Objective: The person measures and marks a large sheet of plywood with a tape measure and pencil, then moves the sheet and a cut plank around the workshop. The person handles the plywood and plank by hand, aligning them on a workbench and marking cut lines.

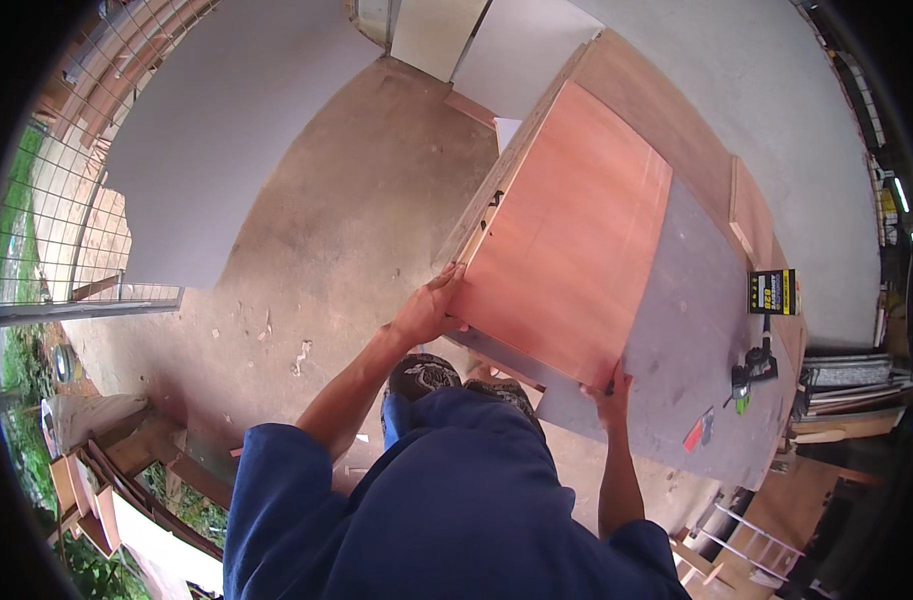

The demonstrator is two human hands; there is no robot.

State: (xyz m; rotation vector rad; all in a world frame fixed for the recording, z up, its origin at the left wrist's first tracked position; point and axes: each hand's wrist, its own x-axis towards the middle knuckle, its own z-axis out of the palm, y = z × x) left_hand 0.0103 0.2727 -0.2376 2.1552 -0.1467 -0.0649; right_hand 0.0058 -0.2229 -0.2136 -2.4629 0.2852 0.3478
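Observation:
A reddish plywood panel (pixel 561 240) lies on a grey-topped workbench (pixel 706 350) in front of me. My left hand (pixel 431 305) grips the panel's near left corner, fingers over its edge. My right hand (pixel 608 392) grips the near right corner with fingers closed around it. Small dark fittings (pixel 495 200) sit along the panel's left edge. On the bench to the right are a black and yellow box (pixel 771 291), a black power tool (pixel 754 368) and a small red and dark item (pixel 698 430).
Large pale sheets (pixel 216 140) lean at left beside a wire-mesh fence (pixel 66 220). Board offcuts (pixel 106 480) are piled at lower left, stacked boards (pixel 851 395) at right, and an aluminium ladder (pixel 746 535) at lower right. Small scraps (pixel 301 355) litter the concrete floor.

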